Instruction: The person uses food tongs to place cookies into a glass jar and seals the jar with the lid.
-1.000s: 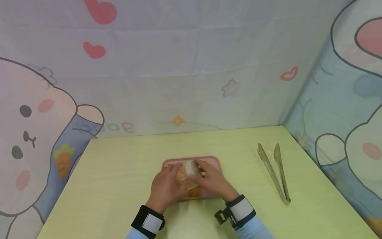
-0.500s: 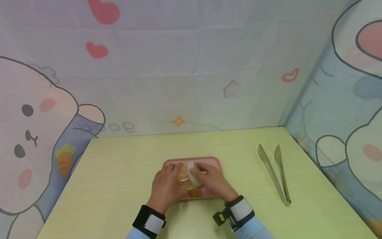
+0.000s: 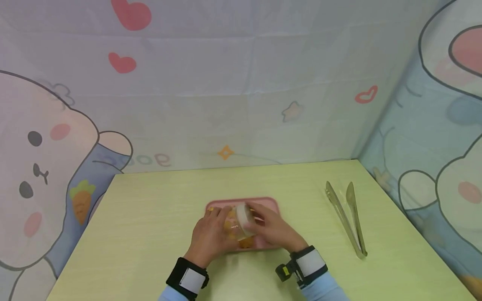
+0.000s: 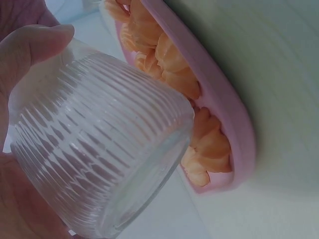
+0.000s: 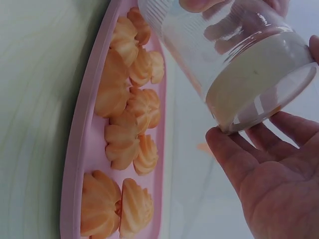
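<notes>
A ribbed clear glass jar (image 4: 104, 134) is held tilted above a pink tray (image 3: 241, 199). My left hand (image 3: 211, 236) grips the jar's body, with the thumb pressed along its side in the left wrist view. At the jar's other end is a lid (image 5: 264, 74) with a pale band and a see-through top. Fingers and thumb of my right hand (image 3: 273, 228) hold this lid by its edge. No contents show through the glass. Several orange, ridged cookies (image 5: 119, 137) lie on the tray below, partly hidden by the hands in the head view.
Metal tongs (image 3: 350, 221) lie spread apart on the pale yellow table (image 3: 150, 217), to the right of the tray. Printed cloth walls (image 3: 207, 104) stand behind and on both sides of the table.
My right hand has turned about the lid and back, its thumb passing over the top and then returning to the edge. My left hand keeps its grip on the jar.
</notes>
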The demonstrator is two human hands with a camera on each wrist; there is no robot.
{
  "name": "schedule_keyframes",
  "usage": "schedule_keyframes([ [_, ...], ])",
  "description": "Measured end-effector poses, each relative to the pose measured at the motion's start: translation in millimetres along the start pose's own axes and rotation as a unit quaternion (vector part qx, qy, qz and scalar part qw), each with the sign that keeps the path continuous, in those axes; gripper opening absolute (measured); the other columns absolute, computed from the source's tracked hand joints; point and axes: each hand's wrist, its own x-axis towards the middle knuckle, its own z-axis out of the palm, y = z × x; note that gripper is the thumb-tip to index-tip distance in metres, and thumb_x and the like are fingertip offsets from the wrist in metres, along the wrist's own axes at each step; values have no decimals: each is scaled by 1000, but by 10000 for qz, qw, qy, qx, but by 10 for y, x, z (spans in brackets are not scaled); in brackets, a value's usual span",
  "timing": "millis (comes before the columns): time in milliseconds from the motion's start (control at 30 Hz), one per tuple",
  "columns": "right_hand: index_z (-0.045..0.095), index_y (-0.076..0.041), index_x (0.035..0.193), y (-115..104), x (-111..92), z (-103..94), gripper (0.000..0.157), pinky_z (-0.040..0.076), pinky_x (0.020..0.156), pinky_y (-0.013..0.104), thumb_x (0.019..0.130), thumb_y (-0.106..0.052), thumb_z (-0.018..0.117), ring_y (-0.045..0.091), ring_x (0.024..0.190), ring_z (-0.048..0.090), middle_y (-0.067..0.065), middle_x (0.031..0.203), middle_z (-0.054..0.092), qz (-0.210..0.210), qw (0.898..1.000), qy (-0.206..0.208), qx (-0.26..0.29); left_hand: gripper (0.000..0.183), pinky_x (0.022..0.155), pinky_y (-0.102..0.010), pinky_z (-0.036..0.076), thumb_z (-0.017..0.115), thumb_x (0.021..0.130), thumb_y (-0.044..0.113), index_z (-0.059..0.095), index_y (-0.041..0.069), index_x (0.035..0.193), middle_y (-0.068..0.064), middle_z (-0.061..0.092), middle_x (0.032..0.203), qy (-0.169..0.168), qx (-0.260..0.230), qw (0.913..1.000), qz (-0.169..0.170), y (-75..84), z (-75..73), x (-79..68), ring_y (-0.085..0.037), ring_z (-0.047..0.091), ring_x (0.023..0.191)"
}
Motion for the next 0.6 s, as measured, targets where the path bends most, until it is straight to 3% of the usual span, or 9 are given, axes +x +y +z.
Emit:
schedule_keyframes([
  [100, 30, -3, 148, 5, -7, 0, 66, 40, 100, 59, 93, -23, 61, 41, 129, 38, 24, 150, 34, 15, 10000, 26, 42, 77, 62, -44, 51, 80, 55, 39, 58, 12, 123, -8, 64, 101, -44, 9, 10000, -12, 6, 2, 0, -24, 56, 86],
  [200, 34, -8, 147, -34, 10, 36, 65, 43, 97, 59, 93, -33, 59, 40, 127, 42, 22, 148, 38, 411, 9986, 328, -80, 77, 66, -46, 51, 80, 55, 39, 57, 12, 123, -9, 64, 102, -98, 96, 9999, -16, 3, 3, 1, -25, 56, 88],
  [367, 41, -5, 144, -107, 44, 106, 67, 47, 93, 57, 93, -46, 56, 37, 118, 52, 24, 141, 48, 1026, 9899, 858, -468, 77, 76, -50, 51, 81, 58, 38, 55, 12, 125, -10, 63, 105, -289, 301, 9991, -114, -11, 26, 3, -28, 55, 95],
  [600, 54, -2, 133, -119, 49, 107, 53, 50, 89, 54, 94, -38, 57, 36, 112, 56, 25, 134, 54, 865, 9920, 774, -486, 81, 78, -50, 51, 82, 54, 39, 54, 13, 126, -9, 62, 105, -401, 383, 9983, -179, -14, 40, 1, -28, 55, 97],
])
